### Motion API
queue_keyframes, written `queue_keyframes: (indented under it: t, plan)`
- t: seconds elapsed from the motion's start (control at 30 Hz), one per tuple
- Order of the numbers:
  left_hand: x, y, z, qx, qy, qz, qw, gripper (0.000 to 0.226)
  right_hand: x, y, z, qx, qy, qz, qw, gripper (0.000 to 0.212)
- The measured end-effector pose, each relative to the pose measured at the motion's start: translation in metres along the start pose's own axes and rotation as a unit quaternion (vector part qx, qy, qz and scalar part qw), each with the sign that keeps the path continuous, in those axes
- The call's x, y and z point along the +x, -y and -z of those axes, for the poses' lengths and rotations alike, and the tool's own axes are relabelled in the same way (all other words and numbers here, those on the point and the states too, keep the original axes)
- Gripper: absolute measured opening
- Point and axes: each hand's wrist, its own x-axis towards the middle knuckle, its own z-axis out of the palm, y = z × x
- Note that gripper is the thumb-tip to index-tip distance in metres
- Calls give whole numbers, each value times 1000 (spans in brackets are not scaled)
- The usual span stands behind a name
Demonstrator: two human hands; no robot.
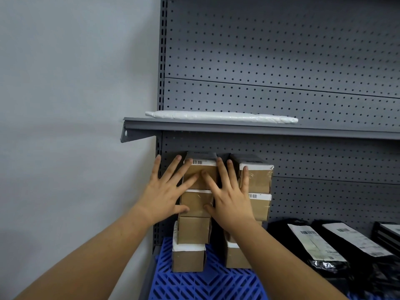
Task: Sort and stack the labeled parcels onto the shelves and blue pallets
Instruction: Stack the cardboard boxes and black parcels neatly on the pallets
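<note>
1. Two stacks of brown cardboard parcels with white barcode labels, standing side by side on a blue plastic lattice pallet [207, 284], against a grey perforated metal back panel [281, 50].
2. Left stack: four boxes high, topped by a brown cardboard box with a white barcode strip [200, 174]; second box [195, 202] directly under it, third box [193, 230] below that, bottom box [188, 257] resting on the pallet.
3. Right stack: top box wrapped in clear film [258, 179], beneath it another labelled brown box [260, 205], lower boxes mostly hidden behind the right forearm.
4. Left hand [166, 191]: released, fingers straight and spread, pressed flat against the front left of the left stack's top two boxes, thumb lying on the second box's lower edge.
5. Right hand [229, 198]: likewise released and spread, flat across the gap between the two stacks, index finger on the top left box, outer fingers reaching onto the film-wrapped box.
6. Nothing grasped by either hand.
7. Above the stacks, a grey metal shelf [238, 127] carrying a long flat white plastic-wrapped parcel [220, 116] lying along it.
8. To the right of the pallet stacks, several black plastic mailer bags with white shipping labels [313, 241], lying flat and overlapping, low at the foot of the back panel.
9. Left of the shelving, a plain pale grey wall [65, 105].
</note>
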Motion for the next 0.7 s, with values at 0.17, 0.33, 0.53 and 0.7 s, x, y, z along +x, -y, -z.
queue_keyframes:
  t: [0.17, 0.33, 0.53, 0.7]
  plan:
    - [-1, -3, 1, 8, 15, 15, 1000, 100, 1, 2, 0, -4, 9, 3, 1000, 91]
    - [-14, -11, 4, -10, -6, 17, 1000, 101, -15, 3, -1, 3, -1, 7, 1000, 90]
    - [-59, -42, -18, -23, 41, -6, 999, 107, -53, 19, -28, 1, 30, 36, 999, 101]
    - [-64, -51, -31, -27, 75, 12, 997, 108, -55, 24, -46, 11, 22, 33, 999, 97]
